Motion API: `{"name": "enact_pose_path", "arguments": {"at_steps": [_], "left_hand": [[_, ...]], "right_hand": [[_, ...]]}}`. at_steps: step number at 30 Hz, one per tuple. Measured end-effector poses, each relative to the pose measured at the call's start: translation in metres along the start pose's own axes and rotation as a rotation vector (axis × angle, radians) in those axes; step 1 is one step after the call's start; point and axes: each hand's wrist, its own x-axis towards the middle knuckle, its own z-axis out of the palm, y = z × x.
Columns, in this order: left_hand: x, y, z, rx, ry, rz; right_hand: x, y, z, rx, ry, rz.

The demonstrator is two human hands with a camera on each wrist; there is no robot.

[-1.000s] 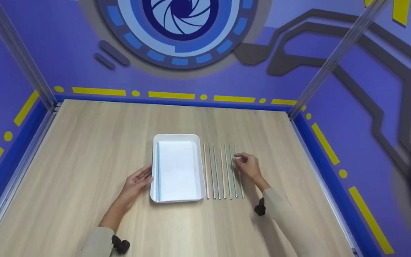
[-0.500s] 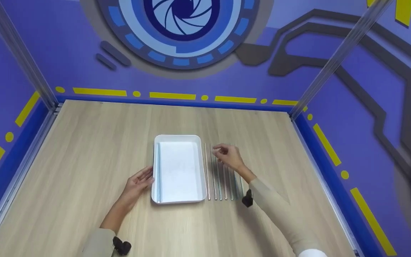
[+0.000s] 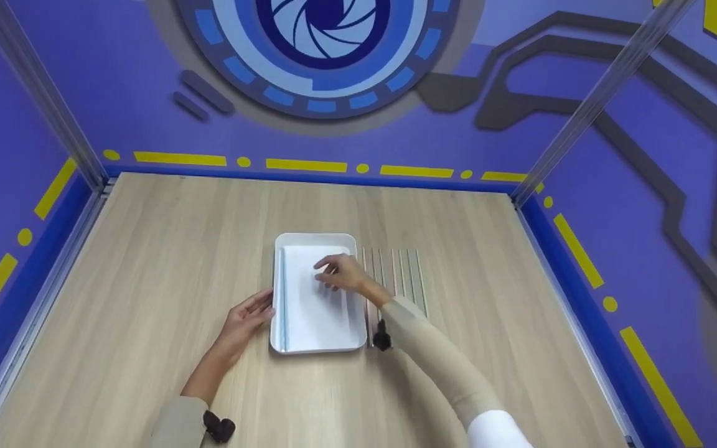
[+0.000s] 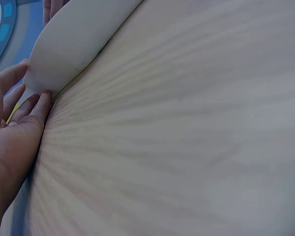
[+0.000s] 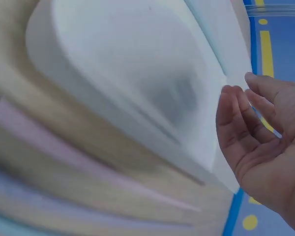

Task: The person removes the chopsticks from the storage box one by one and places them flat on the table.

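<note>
A white rectangular tray (image 3: 321, 336) lies on the wooden table. Along its left inner wall runs a thin pale-blue rod (image 3: 284, 298), also visible in the right wrist view. My left hand (image 3: 241, 326) rests its extended fingers and thumb against the tray's left side; the left wrist view shows those fingers (image 4: 42, 105) at the tray's outer wall. Over the tray's upper right part hovers my right hand (image 3: 343, 274), fingers loosely bent. In the right wrist view, thumb and fingertips are apart with nothing between them. Right of the tray, thin rods (image 3: 411, 274) lie side by side, partly hidden by my right arm.
Pink and bluish rods appear blurred beside the tray in the right wrist view, including a pink rod (image 5: 64, 147). Blue-purple panels (image 3: 333, 143) with yellow marks stand behind and beside the wooden table (image 3: 178, 249). Metal posts rise at its back corners.
My right hand has swept left from the rightmost rod, across the row, to above the tray. My left hand stays at the tray's side, and the rods keep their places.
</note>
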Motion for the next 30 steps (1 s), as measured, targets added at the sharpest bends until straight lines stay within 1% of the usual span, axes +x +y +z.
{"name": "enact_pose_path", "arguments": {"at_steps": [3,5,7,10,16,18,22,25,28,30], "left_hand": [[0.002,0.002,0.000,-0.009,0.000,0.008],[0.003,0.002,0.000,-0.004,0.000,0.005],[0.004,0.003,0.000,-0.010,0.003,-0.001],[0.004,0.003,0.001,-0.010,-0.001,-0.006],[0.000,0.002,-0.002,-0.029,0.008,-0.018],[-0.001,0.001,-0.003,-0.025,0.007,-0.019],[-0.002,0.000,-0.003,-0.018,0.002,-0.011],[-0.001,-0.001,-0.001,-0.014,-0.004,-0.001],[0.001,-0.001,0.000,-0.027,-0.007,0.001],[0.001,-0.001,0.001,-0.037,-0.006,-0.002]], "right_hand": [[0.010,-0.004,0.016,-0.008,-0.045,0.036],[0.016,-0.007,0.026,0.023,-0.057,0.064],[0.020,-0.009,0.035,0.061,-0.049,0.088],[0.024,-0.013,0.045,0.102,-0.014,0.121],[0.026,-0.022,0.064,0.031,0.010,0.129],[0.026,-0.025,0.070,0.024,0.017,0.135],[0.026,-0.028,0.074,0.018,0.038,0.154],[0.024,-0.027,0.072,0.031,0.037,0.179],[0.020,-0.025,0.069,0.036,0.054,0.207],[0.018,-0.024,0.068,0.013,0.073,0.234]]}}
